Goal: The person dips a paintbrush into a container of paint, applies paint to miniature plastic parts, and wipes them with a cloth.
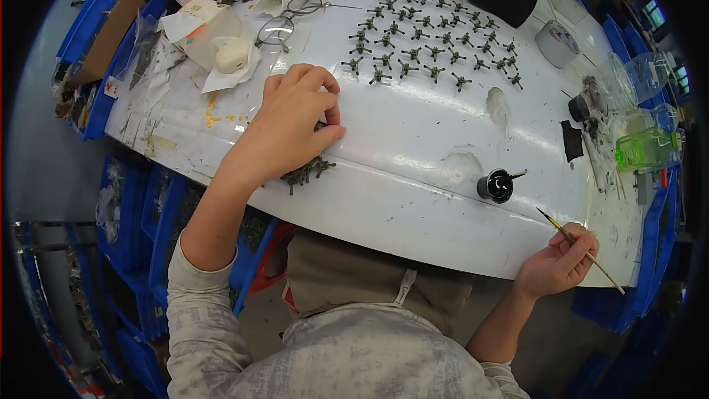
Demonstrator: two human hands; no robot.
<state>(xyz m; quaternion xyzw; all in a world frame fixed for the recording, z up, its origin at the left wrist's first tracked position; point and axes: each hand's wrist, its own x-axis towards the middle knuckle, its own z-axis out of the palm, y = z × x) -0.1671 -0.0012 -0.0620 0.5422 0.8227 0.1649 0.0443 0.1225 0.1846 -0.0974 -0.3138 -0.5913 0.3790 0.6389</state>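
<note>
My left hand (295, 114) is curled over a pile of small dark green pieces (306, 170) near the table's front left edge. Its thumb and index finger come together; a bit of dark green shows inside their loop, but what they grip is hidden. Closed around a thin paintbrush (569, 235) is my right hand (557, 262), at the front right edge. The dark-tipped brush points up and left toward a small cup of black paint (495, 186). Many similar dark green pieces with splayed legs (434, 72) stand in loose rows at the back of the white table (399, 133).
Glasses (277, 31), a white rounded object (233, 55) and crumpled paper lie at the back left. A tape roll (557, 43), a bottle of green liquid (646, 149) and a dark patch (572, 140) are on the right. Blue bins (133, 214) flank the table.
</note>
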